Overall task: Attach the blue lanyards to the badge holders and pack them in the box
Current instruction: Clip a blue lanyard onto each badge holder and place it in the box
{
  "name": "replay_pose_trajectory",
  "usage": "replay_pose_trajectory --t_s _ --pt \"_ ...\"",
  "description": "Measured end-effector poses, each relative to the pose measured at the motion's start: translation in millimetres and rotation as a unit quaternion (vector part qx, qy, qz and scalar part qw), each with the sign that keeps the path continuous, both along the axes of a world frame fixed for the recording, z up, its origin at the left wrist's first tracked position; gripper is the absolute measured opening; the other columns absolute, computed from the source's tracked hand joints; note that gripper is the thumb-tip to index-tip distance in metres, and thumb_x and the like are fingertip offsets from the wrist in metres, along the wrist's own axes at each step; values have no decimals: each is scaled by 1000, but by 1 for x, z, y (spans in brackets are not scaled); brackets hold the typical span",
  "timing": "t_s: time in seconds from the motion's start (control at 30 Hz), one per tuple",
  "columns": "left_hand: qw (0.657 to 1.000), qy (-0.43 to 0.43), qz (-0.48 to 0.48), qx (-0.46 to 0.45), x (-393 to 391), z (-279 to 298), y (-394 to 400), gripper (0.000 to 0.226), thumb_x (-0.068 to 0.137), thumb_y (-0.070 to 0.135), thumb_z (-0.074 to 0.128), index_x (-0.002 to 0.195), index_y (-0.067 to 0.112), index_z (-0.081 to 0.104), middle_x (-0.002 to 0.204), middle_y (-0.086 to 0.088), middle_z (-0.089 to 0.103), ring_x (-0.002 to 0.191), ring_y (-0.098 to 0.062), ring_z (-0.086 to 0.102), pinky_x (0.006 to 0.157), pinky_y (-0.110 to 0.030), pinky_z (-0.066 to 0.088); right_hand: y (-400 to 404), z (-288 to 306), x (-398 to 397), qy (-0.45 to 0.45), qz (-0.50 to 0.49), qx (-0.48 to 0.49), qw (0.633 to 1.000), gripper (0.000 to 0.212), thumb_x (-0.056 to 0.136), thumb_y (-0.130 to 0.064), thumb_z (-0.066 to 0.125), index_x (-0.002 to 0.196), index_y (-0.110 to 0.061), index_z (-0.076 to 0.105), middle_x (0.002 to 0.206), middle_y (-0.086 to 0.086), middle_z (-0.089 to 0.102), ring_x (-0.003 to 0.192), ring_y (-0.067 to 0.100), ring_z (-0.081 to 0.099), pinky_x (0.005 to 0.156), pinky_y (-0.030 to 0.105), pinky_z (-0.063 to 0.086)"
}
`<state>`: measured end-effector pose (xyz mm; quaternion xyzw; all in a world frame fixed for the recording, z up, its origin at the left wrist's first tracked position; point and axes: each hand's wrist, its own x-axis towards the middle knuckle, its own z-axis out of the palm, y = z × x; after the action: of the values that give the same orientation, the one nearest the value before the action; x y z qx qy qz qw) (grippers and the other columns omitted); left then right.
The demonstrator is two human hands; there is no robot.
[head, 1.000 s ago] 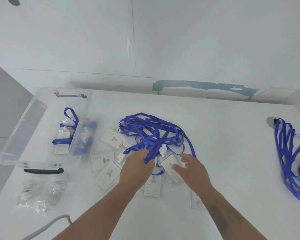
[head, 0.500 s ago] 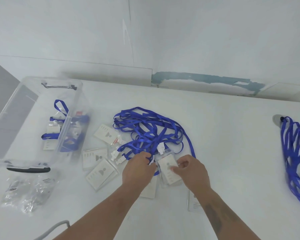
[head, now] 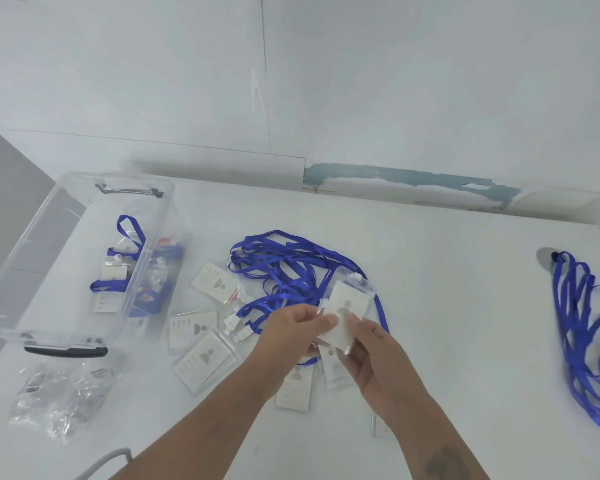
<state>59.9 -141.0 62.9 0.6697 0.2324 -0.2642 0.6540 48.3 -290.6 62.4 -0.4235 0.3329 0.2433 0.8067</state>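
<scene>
Head view, left to right: a clear plastic box [head: 66, 258] stands at the left end of the white counter [head: 447, 289], with a dark handle on its near edge. Inside it lie a few badge holders with blue straps already on them [head: 118, 271]. In front of the box, near the counter's front edge, sit crumpled clear plastic bags [head: 63, 396]. Just right of the box, loose badge holders [head: 201, 365] lie flat and partly overlapping, each with a white card showing a grey figure. Behind them, mid-counter, a tangled pile of blue lanyards [head: 284, 268] spreads out, with white clips at its near side.

Over the near edge of that pile, the person holds one badge holder [head: 347, 306] raised and tilted off the counter. The left hand [head: 291, 334] pinches its left side between thumb and fingertips. The right hand [head: 378, 362] grips its lower end, fingers curled around it. Both hands are close together, almost touching. More holders lie on the counter beneath the forearms, and another one sits near the right forearm [head: 383, 427].

Well apart, at the far right edge, a second bundle of blue lanyards [head: 582, 337] lies in long loops, its far end fixed by a small dark clip.
</scene>
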Motion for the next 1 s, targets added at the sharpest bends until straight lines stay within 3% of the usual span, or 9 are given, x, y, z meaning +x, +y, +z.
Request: replay_pose_trajectory --t_s 0.1,0.2,0.37,0.47,0.57,0.7,0.77,0.87,1.0 --pt "992 -5 96 -84 9 17 12 18 88 20 71 102 10 73 98 -13 76 85 -27 72 84 -42 59 8 17 0 -44 30 -18 998 8 94 -17 61 96 -12 67 105 8 74 89 20 70 73 28 57" --pt "978 -29 157 -131 22 40 30 16 89 16 70 104 10 71 99 -11 76 76 -20 70 72 -34 58 3 30 4 -112 63 -151 980 14 94 -18 61 90 -21 74 105 5 74 89 17 68 81 33 52" --pt "989 -65 56 -122 41 77 54 12 90 16 68 96 17 77 95 -6 77 81 -18 70 67 -29 56 4 51 25 -292 113 -425 849 53 90 -17 66 130 -47 49 129 -29 51 115 -4 53 82 10 49" --pt "990 -52 -5 -133 46 91 58 13 89 15 68 96 19 78 99 -5 76 85 -18 70 72 -35 59 23 67 37 -331 165 -425 826 55 93 -22 61 109 -71 43 115 -39 49 113 -7 49 88 14 43" --pt "989 -35 -13 -146 50 97 61 19 90 13 65 106 17 72 99 -6 76 84 -20 70 64 -34 60 32 71 44 -324 151 -393 847 47 94 -8 49 92 -53 62 81 -21 66 79 4 64 60 16 49" --pt "979 -39 32 -199 53 101 63 16 91 7 63 105 6 69 104 -12 75 78 -21 70 61 -26 60 46 67 43 -287 152 -403 856 17 95 -9 48 84 -17 58 64 -5 59 55 7 49 53 17 42" --pt "972 -44 60 -223 54 100 61 20 89 9 66 108 4 70 109 -13 74 83 -21 70 70 -26 62 54 64 39 -282 179 -404 852 23 98 -21 48 77 -11 50 58 -6 48 50 9 39 50 18 35" --pt "964 -34 108 -240 54 96 53 19 88 9 68 106 4 71 108 -12 75 88 -22 73 74 -26 61 64 59 32 -307 257 -461 792 24 102 -36 38 87 -20 48 68 -8 52 60 10 48 57 21 39" --pt "985 -71 124 -101 50 90 42 14 86 10 73 100 8 75 96 -7 78 88 -23 75 77 -28 61 70 64 32 -286 402 -556 669 31 105 -36 28 78 -23 38 66 -6 48 60 15 47 54 26 35"
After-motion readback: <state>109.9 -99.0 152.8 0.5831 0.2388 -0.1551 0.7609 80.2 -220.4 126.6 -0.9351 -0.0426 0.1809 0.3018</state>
